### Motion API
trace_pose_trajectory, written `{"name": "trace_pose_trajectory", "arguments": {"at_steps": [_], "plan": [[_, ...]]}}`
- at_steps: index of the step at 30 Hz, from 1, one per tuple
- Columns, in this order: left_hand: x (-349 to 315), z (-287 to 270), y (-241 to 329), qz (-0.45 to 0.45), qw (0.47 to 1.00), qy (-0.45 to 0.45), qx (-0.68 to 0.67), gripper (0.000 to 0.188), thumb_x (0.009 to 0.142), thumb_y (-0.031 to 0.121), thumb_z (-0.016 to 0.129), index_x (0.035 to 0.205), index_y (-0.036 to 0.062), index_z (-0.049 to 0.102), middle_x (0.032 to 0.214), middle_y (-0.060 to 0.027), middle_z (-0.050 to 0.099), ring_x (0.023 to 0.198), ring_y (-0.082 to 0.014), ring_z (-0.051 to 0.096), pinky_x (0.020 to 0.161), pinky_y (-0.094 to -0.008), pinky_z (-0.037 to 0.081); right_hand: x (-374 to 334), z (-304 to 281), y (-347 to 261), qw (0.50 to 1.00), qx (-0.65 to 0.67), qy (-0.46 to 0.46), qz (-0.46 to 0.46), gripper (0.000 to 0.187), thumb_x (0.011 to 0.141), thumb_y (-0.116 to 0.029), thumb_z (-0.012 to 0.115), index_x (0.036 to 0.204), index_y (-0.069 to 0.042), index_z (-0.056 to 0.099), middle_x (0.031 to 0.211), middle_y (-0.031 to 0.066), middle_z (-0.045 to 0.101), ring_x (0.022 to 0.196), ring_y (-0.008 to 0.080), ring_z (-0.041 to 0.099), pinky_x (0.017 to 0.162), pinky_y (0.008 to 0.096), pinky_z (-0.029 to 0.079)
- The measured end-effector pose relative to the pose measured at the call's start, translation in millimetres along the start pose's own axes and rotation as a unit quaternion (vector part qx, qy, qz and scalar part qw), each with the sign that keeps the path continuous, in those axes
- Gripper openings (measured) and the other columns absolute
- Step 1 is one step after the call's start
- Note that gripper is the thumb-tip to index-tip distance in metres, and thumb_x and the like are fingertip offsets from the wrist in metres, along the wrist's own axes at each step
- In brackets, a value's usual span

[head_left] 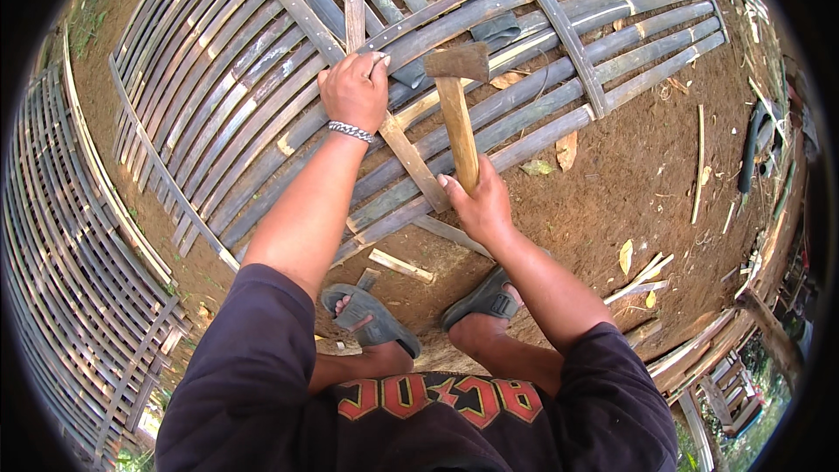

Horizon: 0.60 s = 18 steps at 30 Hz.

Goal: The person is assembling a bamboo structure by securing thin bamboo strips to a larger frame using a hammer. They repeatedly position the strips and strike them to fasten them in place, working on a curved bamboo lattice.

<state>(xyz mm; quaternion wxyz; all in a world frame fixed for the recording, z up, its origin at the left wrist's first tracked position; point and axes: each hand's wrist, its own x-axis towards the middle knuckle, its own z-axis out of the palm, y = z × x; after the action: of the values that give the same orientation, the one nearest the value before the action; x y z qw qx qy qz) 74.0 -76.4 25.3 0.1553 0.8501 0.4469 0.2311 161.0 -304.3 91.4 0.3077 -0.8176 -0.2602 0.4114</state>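
Bamboo slats form a large panel [236, 114] on the ground before me, with flat crosspieces over them. My left hand [354, 92], a chain bracelet at its wrist, rests on the panel where a narrow upright strip [354, 0] meets a curved slat [454, 13]. Its fingers are curled together; whatever they may pinch is hidden. My right hand [481, 205] grips the lower wooden handle of a hammer [458, 122]. The hammer's rusty, blocky head is raised, to the right of my left hand. Dark folded pieces [495, 31] show among the slats beyond it.
Another slatted panel [61, 236] lies at the far left. My sandaled feet [371, 319] stand close to the near edge of the panel. Offcuts [402, 266], dry leaves [566, 150] and thin sticks [642, 278] are scattered on bare soil. Long bamboo strips [699, 350] lie at the right.
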Motion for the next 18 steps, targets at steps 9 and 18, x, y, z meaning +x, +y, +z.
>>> {"name": "trace_pose_trajectory", "arguments": {"at_steps": [9,18], "plan": [[1,-1,-2,0.010,1.000,-0.007,0.002,0.010,0.086,0.023,0.073,0.085,0.0130,0.074,0.083,-0.0051,0.070,0.082,-0.0271,0.068,0.074,-0.0411,0.042,18,4,-19,0.977,-0.059,0.068,-0.192,0.042,0.098,-0.015,0.060,0.136,-0.005,0.048,0.119,0.0266,0.061,0.103,0.0493,0.061,0.085,0.0527,0.051],[1,-4,-1,0.001,1.000,0.005,-0.025,0.009,0.084,0.021,0.074,0.083,0.0122,0.072,0.082,-0.0045,0.070,0.081,-0.0266,0.067,0.074,-0.0410,0.041,35,5,-17,0.969,-0.147,0.036,-0.197,0.049,0.097,-0.012,0.058,0.143,-0.007,0.043,0.121,0.0261,0.061,0.105,0.0480,0.061,0.088,0.0529,0.052]]}}
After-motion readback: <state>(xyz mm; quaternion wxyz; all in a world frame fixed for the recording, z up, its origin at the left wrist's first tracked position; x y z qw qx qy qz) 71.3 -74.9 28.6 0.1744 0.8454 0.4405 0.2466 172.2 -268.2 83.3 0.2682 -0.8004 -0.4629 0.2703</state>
